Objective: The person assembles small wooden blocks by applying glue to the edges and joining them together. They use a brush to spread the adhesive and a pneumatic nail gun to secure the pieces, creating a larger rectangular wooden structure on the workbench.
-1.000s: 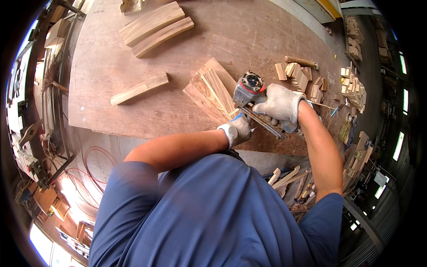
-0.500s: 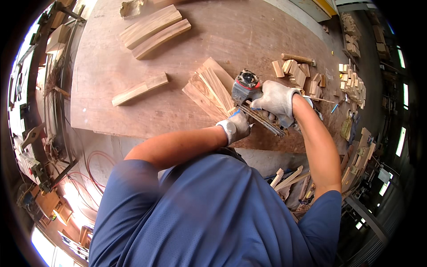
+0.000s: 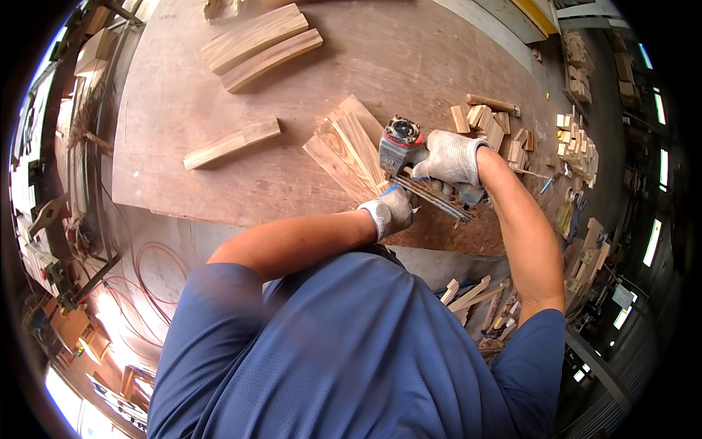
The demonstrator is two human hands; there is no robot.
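My right hand point(image 3: 450, 162), in a pale knit work glove, is wrapped round the grip of a nail gun point(image 3: 398, 151) with a dark round cap and a long magazine. The gun's nose is at the near end of some wooden boards point(image 3: 338, 156). A narrow wooden strip point(image 3: 357, 143) lies over these boards. At that same near end my left hand point(image 3: 393, 211), also gloved, is closed on the wood close to the gun's nose. The gun and the glove hide the exact contact and the left fingertips.
On the wooden worktable point(image 3: 168, 139), a joined wooden piece point(image 3: 232, 143) lies to the left, and curved wooden pieces point(image 3: 256, 44) lie farther back. To the right are small wood blocks point(image 3: 486, 124) and a hammer point(image 3: 493, 104). Red hoses point(image 3: 142, 282) hang below the table's left front edge.
The view has shifted slightly. Both hands keep their hold, and the nail gun stays at the near end of the boards with barely any movement.
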